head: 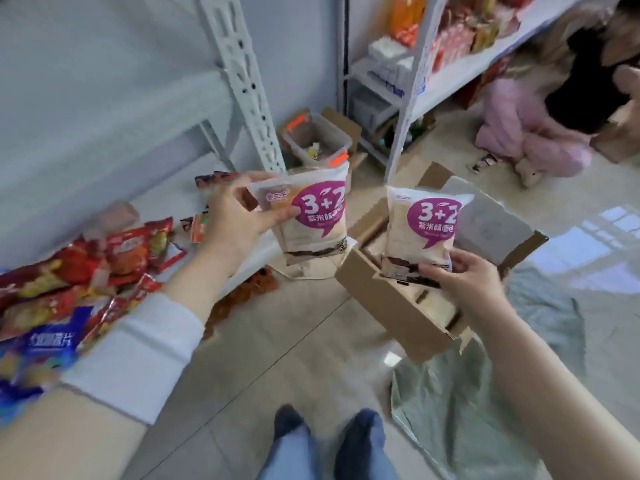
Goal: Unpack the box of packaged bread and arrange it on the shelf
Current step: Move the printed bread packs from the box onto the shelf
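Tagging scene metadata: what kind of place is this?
Probably a small shop's stockroom: white metal shelving stocked with snack packets, more goods on a second rack, and an open cardboard box on the floor.

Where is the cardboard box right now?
The box sits open on the floor, centre-right in the head view, beneath the right hand holding a bread packet.

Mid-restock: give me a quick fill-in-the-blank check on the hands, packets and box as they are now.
1. The right hand grips its bread packet by the ____ edge.
2. The left hand, holding the other packet, has a ____ sleeve.
3. The cardboard box has its flaps ____.
4. Each packet's purple label reads 3+____.
Missing words: bottom; white; open; 2.
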Tool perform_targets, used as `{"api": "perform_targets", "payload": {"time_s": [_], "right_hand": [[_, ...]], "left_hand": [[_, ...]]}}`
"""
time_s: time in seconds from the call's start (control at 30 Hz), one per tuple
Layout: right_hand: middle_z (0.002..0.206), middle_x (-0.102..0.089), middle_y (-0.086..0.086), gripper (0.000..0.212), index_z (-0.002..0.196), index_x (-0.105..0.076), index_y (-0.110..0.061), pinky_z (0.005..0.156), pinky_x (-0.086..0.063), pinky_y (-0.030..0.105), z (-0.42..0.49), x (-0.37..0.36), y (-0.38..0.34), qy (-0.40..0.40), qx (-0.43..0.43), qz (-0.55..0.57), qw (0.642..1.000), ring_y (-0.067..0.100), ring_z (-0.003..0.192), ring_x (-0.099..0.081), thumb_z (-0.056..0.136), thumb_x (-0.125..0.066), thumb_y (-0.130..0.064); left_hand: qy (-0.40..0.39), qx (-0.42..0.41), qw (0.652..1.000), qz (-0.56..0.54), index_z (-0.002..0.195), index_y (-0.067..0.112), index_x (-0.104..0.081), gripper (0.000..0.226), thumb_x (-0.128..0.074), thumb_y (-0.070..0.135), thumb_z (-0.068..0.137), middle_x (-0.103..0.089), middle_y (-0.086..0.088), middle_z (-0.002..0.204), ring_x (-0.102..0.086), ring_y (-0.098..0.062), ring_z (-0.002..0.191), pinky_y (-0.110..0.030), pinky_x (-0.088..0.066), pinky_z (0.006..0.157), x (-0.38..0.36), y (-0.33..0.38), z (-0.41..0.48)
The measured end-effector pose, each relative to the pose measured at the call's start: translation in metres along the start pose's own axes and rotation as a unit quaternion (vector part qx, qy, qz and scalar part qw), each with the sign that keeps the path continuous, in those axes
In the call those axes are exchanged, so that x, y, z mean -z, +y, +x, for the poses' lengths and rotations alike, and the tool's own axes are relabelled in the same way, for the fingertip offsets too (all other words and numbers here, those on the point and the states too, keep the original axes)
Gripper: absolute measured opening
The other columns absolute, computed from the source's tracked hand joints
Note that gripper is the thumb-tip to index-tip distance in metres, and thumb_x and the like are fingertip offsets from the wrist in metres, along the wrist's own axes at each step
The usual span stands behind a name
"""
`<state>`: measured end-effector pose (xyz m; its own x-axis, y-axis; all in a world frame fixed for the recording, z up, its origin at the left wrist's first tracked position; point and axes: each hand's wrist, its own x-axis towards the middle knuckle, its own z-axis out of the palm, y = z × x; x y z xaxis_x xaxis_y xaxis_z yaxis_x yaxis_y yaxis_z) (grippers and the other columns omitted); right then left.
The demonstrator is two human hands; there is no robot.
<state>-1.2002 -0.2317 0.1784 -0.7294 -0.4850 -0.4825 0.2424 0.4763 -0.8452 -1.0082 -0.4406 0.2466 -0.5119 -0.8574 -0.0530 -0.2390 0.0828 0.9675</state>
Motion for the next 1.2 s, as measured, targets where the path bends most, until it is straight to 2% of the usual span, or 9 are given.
{"api": "perform_targets", "payload": {"time_s": [0.1, 0.23, 0.33, 0.43, 0.53, 0.6, 0.8, 0.93, 1.2], "right_hand": [[0.094, -0.072, 0.006, 0.031, 0.096, -0.064, -0.015, 0.085, -0.054, 0.050, -0.035, -0.053, -0.055, -0.072, 0.043, -0.010, 0.996, 0.028, 0.086, -0.070, 0.069, -0.078, -0.006], [0.094, -0.072, 0.004, 0.031, 0.097, -0.063, -0.016, 0.075, -0.057, 0.029, -0.072, -0.133, -0.114, -0.145, 0.114, -0.038, 0.982, 0.018, 0.082, -0.070, 0.071, -0.076, -0.006], [0.090, -0.071, -0.001, 0.033, 0.102, -0.063, -0.011, 0.059, -0.055, 0.013, -0.087, -0.190, -0.150, -0.196, 0.158, -0.047, 0.967, 0.006, 0.070, -0.069, 0.072, -0.075, -0.003], [0.093, -0.071, 0.001, 0.036, 0.104, -0.062, -0.009, 0.059, -0.056, 0.014, -0.090, -0.240, -0.184, -0.221, 0.182, -0.048, 0.957, 0.012, 0.078, -0.069, 0.071, -0.075, -0.003], [0.092, -0.072, -0.003, 0.038, 0.106, -0.060, -0.014, 0.068, -0.055, 0.022, -0.082, -0.287, -0.222, -0.244, 0.219, -0.052, 0.943, 0.012, 0.081, -0.069, 0.072, -0.076, -0.011], [0.089, -0.071, -0.006, 0.036, 0.105, -0.059, -0.016, 0.066, -0.052, 0.018, -0.066, -0.321, -0.251, -0.251, 0.239, -0.053, 0.936, 0.008, 0.077, -0.067, 0.072, -0.076, -0.015], [0.084, -0.068, -0.001, 0.025, 0.082, -0.059, -0.017, 0.071, -0.054, 0.019, 0.032, -0.429, -0.337, -0.286, 0.254, -0.021, 0.924, 0.010, 0.072, -0.066, 0.072, -0.074, 0.000], [0.080, -0.067, -0.002, 0.025, 0.082, -0.059, -0.015, 0.061, -0.054, 0.011, 0.100, -0.494, -0.381, -0.294, 0.275, -0.034, 0.915, 0.003, 0.061, -0.066, 0.072, -0.073, 0.003], [0.085, -0.066, -0.003, 0.035, 0.105, -0.058, -0.008, 0.065, -0.054, 0.009, 0.189, -0.591, -0.437, -0.293, 0.295, -0.046, 0.908, 0.008, 0.076, -0.064, 0.075, -0.072, 0.001]], "left_hand": [[0.098, -0.010, 0.995, -0.026, 0.080, 0.035, -0.062, 0.037, -0.081, 0.025, 0.050, -0.067, 0.002, 0.088, -0.064, -0.021, 0.087, -0.043, -0.054, 0.083, 0.085, 0.026, -0.013], [0.164, -0.033, 0.985, -0.038, 0.085, 0.031, -0.063, 0.033, -0.083, 0.021, 0.060, -0.060, -0.012, 0.096, -0.060, -0.030, 0.095, -0.055, -0.050, 0.091, 0.193, 0.050, -0.027], [0.179, -0.064, 0.981, -0.028, 0.088, 0.031, -0.059, 0.032, -0.076, 0.011, 0.070, -0.067, 0.004, 0.095, -0.065, -0.016, 0.093, -0.041, -0.054, 0.087, 0.255, 0.061, -0.027], [0.208, -0.085, 0.974, -0.016, 0.086, 0.030, -0.058, 0.031, -0.075, 0.009, 0.071, -0.067, 0.011, 0.089, -0.066, -0.001, 0.080, -0.026, -0.055, 0.077, 0.302, 0.067, -0.016], [0.235, -0.089, 0.968, -0.007, 0.086, 0.029, -0.059, 0.029, -0.077, 0.012, 0.071, -0.068, 0.012, 0.089, -0.066, -0.003, 0.082, -0.027, -0.055, 0.078, 0.338, 0.069, 0.012], [0.252, -0.088, 0.964, 0.001, 0.083, 0.029, -0.058, 0.027, -0.077, 0.014, 0.071, -0.067, 0.013, 0.087, -0.065, -0.004, 0.081, -0.026, -0.054, 0.076, 0.357, 0.070, 0.041], [0.309, -0.076, 0.948, 0.010, 0.089, 0.020, -0.056, 0.030, -0.078, 0.014, 0.070, -0.067, 0.009, 0.089, -0.066, -0.012, 0.086, -0.033, -0.054, 0.080, 0.401, 0.057, 0.161], [0.330, -0.065, 0.942, -0.018, 0.100, 0.012, -0.058, 0.036, -0.078, 0.010, 0.069, -0.068, 0.002, 0.092, -0.066, -0.017, 0.089, -0.032, -0.054, 0.081, 0.425, 0.040, 0.246], [0.318, -0.063, 0.944, -0.064, 0.083, 0.023, -0.059, 0.025, -0.074, 0.005, 0.074, -0.067, 0.010, 0.083, -0.065, 0.005, 0.066, -0.013, -0.050, 0.058, 0.457, 0.016, 0.373]]}}
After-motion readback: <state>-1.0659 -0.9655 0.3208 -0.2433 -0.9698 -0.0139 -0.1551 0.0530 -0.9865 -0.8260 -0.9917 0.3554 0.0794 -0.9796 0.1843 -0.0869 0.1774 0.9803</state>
